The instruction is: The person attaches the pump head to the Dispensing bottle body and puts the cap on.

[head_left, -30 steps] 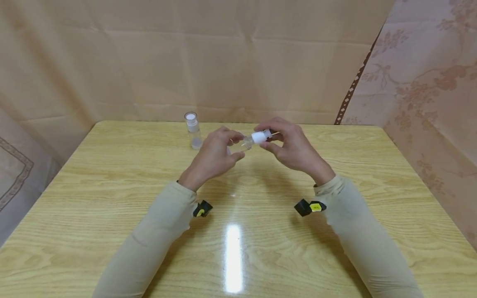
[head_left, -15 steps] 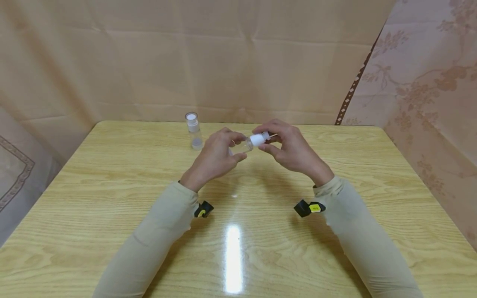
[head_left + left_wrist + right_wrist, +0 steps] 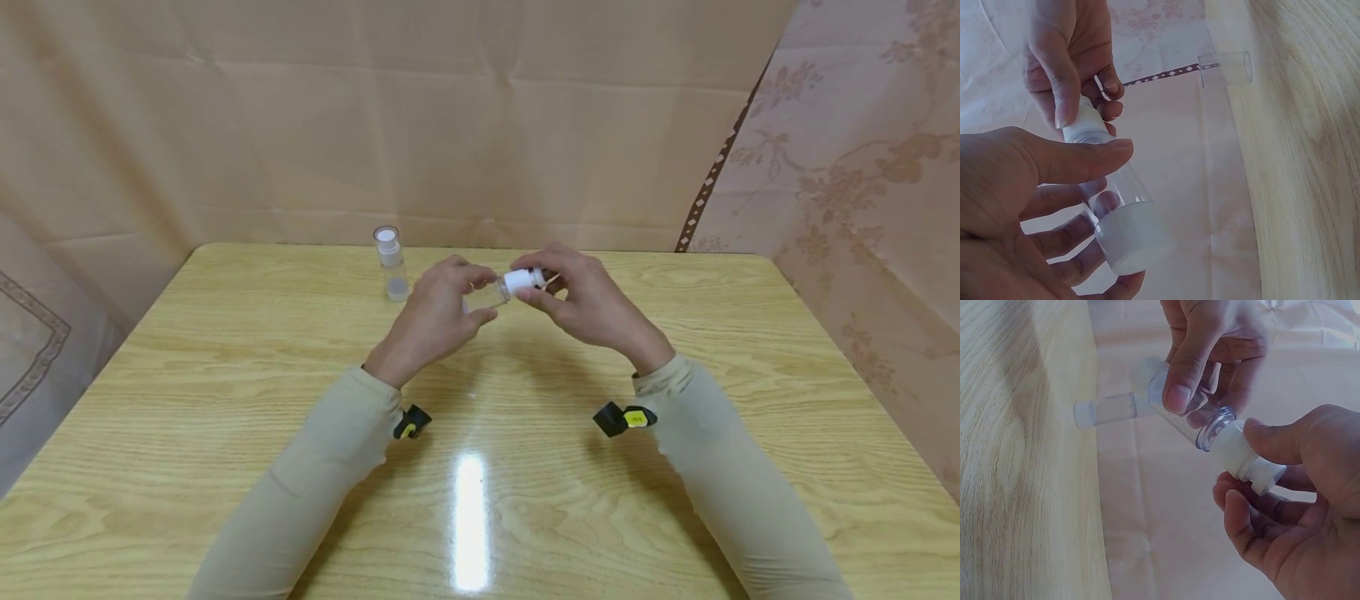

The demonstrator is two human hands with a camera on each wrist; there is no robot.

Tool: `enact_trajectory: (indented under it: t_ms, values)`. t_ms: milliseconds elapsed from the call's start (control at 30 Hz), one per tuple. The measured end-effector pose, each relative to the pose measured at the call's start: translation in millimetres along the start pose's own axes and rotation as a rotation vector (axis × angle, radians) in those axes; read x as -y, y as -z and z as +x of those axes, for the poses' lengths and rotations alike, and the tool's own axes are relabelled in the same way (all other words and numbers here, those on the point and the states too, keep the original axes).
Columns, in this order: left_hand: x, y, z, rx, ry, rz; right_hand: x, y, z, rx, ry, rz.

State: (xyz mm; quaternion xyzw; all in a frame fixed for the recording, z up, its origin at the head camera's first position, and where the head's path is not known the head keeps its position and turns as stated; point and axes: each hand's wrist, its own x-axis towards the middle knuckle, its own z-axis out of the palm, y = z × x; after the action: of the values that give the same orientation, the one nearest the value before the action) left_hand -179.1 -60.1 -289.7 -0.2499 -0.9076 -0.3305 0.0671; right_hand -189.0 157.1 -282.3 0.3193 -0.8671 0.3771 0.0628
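My left hand (image 3: 441, 310) holds the clear body of a small pump bottle (image 3: 1130, 234), its thumb and fingers around the transparent wall near the white base. My right hand (image 3: 581, 292) pinches the white pump head (image 3: 522, 281) between thumb and fingers. In the right wrist view the pump head (image 3: 1241, 453) sits at the bottle's clear threaded neck (image 3: 1215, 428); whether it is fully seated I cannot tell. The bottle is tilted, held above the table.
A second pump bottle (image 3: 392, 267) with a clear cap stands upright on the wooden table (image 3: 225, 417), left of the hands. In the left wrist view a clear cap (image 3: 1227, 69) stands near the table's far edge. A curtain hangs behind.
The white pump head has turned slightly in my right fingers. Both hands have barely moved, and the second bottle stands where it was.
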Motion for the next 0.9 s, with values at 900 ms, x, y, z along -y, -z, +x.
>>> enact_trajectory:
  t_ms: [900]
  values:
    - [5.4, -2.5, 1.7, -0.023, 0.022, -0.056, -0.2, 5.0, 0.2, 0.017, -0.061, 0.017]
